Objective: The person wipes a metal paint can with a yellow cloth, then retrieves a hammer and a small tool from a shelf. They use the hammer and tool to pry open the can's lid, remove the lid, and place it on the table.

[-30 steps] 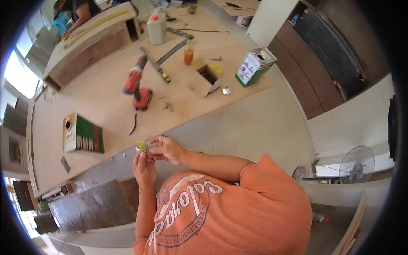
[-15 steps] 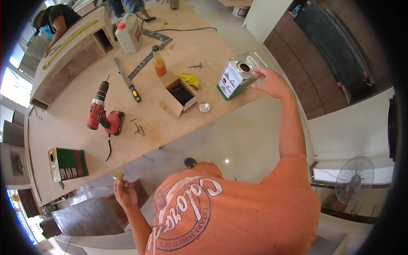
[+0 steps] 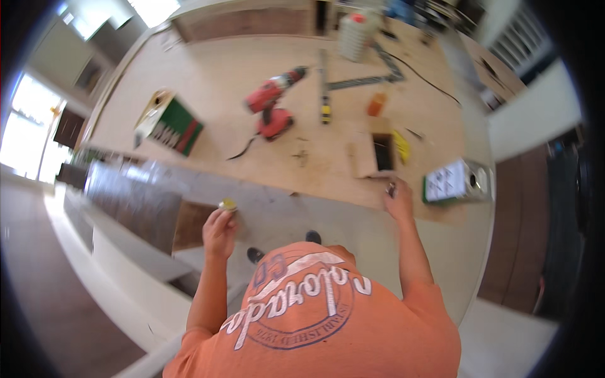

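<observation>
My left hand point(image 3: 219, 233) is closed on a small round yellowish cap point(image 3: 228, 205), held up off the table's near edge. At that edge my right hand point(image 3: 399, 200) has its fingers closed on a small shiny round lid point(image 3: 391, 188), partly hidden and blurred. Just beyond my right hand stands an open cardboard box point(image 3: 365, 157) with dark contents. To its right is a metal can point(image 3: 444, 183) with a white label and an open mouth. A green and red can point(image 3: 179, 129) stands at the table's left.
A red cordless drill point(image 3: 272, 104), a yellow-and-black handled saw point(image 3: 325, 110) and a metal square point(image 3: 356, 82) lie on the wooden table point(image 3: 220, 63). Farther back stands a white jug point(image 3: 356, 38). An orange bottle point(image 3: 376, 104) and yellow cloth point(image 3: 401, 146) are by the box. Loose screws point(image 3: 301, 153) lie mid-table.
My right hand has left the labelled can and moved left to the small lid beside the box, closing on it. My left hand still holds the yellowish cap. The view has turned left.
</observation>
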Demonstrator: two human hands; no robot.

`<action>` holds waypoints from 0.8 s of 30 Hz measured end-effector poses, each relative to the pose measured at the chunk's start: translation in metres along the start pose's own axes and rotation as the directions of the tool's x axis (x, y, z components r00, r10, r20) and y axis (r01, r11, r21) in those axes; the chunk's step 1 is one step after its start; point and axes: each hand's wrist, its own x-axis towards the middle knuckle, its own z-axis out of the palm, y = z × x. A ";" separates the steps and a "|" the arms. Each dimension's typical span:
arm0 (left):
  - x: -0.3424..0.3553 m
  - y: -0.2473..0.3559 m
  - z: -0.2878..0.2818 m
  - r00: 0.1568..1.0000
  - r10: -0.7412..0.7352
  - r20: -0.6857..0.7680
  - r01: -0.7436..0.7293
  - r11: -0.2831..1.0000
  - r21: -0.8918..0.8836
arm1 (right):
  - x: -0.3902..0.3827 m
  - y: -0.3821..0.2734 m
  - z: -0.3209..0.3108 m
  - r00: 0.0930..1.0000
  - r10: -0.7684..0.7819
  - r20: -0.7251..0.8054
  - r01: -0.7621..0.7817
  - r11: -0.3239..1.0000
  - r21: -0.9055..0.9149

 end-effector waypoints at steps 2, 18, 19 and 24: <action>-0.012 -0.001 -0.013 0.997 0.054 -0.050 -0.055 0.998 -0.023 | -0.001 -0.013 -0.002 0.999 0.053 0.006 -0.052 0.990 -0.130; -0.049 0.017 -0.088 0.977 0.115 -0.178 -0.139 0.982 -0.130 | 0.039 -0.306 0.115 0.735 -0.614 0.286 0.623 0.779 0.070; -0.048 0.020 -0.085 0.973 0.132 -0.191 -0.156 0.981 -0.115 | 0.040 -0.306 0.105 0.740 -0.605 0.294 0.585 0.794 0.164; -0.041 0.017 -0.114 0.983 0.127 -0.131 -0.140 0.986 -0.095 | 0.031 -0.235 0.010 0.850 -0.510 0.131 0.446 0.829 0.336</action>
